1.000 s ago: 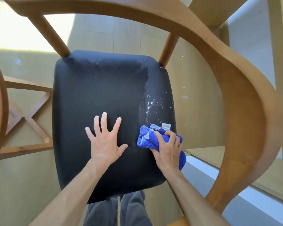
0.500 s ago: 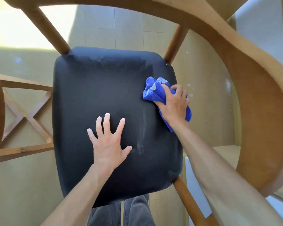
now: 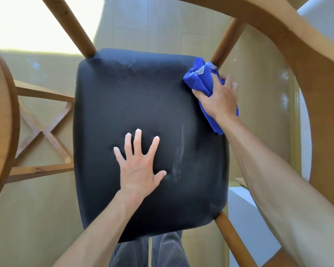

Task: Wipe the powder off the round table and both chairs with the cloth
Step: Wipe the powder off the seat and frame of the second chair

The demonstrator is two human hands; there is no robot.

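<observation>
Below me is a chair with a black padded seat (image 3: 135, 105) and a curved wooden backrest (image 3: 301, 60). My left hand (image 3: 138, 164) lies flat on the seat's middle, fingers spread. My right hand (image 3: 220, 95) grips a bunched blue cloth (image 3: 198, 79) at the seat's far right corner, beside a wooden spindle (image 3: 228, 39). Faint white powder streaks (image 3: 178, 157) remain on the seat right of my left hand. The round table's wooden edge (image 3: 2, 122) shows at the left.
The table's crossed wooden base (image 3: 44, 132) stands left of the chair. Tan floor tiles (image 3: 162, 22) surround it, with sunlight at the far left. A pale ledge (image 3: 245, 212) sits at the lower right. My trouser legs (image 3: 148, 253) show under the seat's near edge.
My right hand has swept the cloth from the seat's near right side up to the far right corner, wiping away the powder patch. My left hand stayed flat on the seat.
</observation>
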